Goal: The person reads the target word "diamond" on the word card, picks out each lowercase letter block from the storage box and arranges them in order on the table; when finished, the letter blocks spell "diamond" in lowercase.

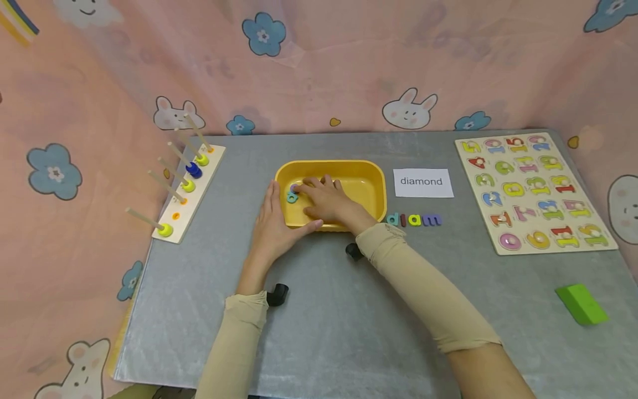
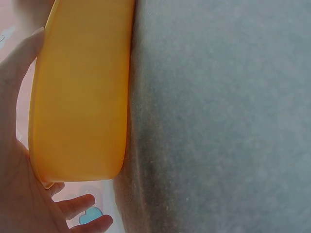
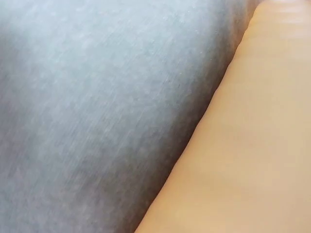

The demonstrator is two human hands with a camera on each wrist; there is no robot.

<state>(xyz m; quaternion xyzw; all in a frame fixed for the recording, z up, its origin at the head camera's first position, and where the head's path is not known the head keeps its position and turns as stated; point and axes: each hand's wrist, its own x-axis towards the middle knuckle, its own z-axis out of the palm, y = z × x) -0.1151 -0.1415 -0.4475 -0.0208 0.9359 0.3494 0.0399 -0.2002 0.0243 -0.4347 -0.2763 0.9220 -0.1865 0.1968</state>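
Note:
A yellow tray (image 1: 368, 191) lies on the table. My left hand (image 1: 274, 230) rests around its front left corner, fingers stretched along the side and thumb along the front rim. In the left wrist view, the left hand (image 2: 29, 194) touches the tray's wall (image 2: 82, 97), with fingers extending past the corner. My right hand (image 1: 326, 200) reaches into the tray with fingers spread. Its index fingertip touches a small purple letter (image 1: 293, 188), partly hidden, beside a teal letter (image 1: 292, 198). Only the right forearm sleeve (image 3: 243, 145) shows in the right wrist view.
Right of the tray, letter pieces (image 1: 413, 220) spell "diam" below a white card (image 1: 423, 183) reading "diamond". A wooden number board (image 1: 530, 208) and a green block (image 1: 582, 305) lie farther right. At left stands a peg board (image 1: 191, 191) with rings.

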